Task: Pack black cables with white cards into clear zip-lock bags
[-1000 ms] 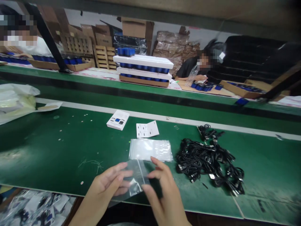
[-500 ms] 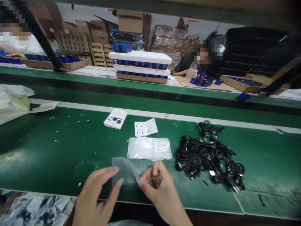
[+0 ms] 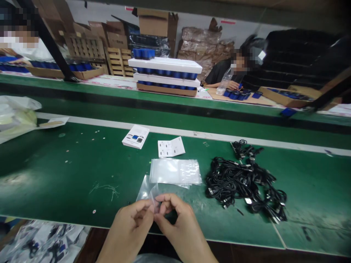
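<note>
The left hand (image 3: pixel 134 223) has its grip closed on a small clear plastic bag (image 3: pixel 143 190), pinching it near one edge. The right hand (image 3: pixel 175 215) meets it there, fingertips at the same edge, thumb and forefinger curved into a loop; whether its grip is closed on the plastic I cannot tell. The bag is between the two grips, its loose part jutting out beyond the left fingertips, over the near side of the green table (image 3: pixel 68 182). Just beyond the grips lies a stack of clear bags (image 3: pixel 175 171); past that sits a folded leaflet (image 3: pixel 170 147), with a white box (image 3: pixel 135 136) to its left. Right of the grips, near the stack, spreads a tangled heap of black cables (image 3: pixel 238 182). Left of the grips and lower down are filled bags (image 3: pixel 52 241).
</note>
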Action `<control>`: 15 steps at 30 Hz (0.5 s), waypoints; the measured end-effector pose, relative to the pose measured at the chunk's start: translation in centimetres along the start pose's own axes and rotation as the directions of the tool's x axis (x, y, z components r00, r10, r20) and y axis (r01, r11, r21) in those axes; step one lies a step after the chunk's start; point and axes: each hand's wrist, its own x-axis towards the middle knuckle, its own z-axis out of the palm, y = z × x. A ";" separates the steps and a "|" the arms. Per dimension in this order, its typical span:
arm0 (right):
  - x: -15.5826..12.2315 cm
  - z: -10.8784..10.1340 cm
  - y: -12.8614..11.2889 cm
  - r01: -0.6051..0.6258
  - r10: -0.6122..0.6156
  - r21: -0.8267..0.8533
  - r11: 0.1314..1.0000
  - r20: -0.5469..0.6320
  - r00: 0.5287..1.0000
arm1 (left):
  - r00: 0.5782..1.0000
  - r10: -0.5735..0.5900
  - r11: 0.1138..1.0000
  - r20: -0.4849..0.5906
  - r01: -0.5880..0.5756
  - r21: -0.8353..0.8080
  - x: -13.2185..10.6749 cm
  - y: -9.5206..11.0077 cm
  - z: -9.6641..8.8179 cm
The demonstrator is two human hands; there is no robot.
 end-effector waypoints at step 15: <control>-0.8 1.1 1.0 0.253 -0.440 -0.738 0.625 -0.066 0.896 | 0.975 0.209 0.939 0.072 -0.221 0.264 1.0 -1.2 0.5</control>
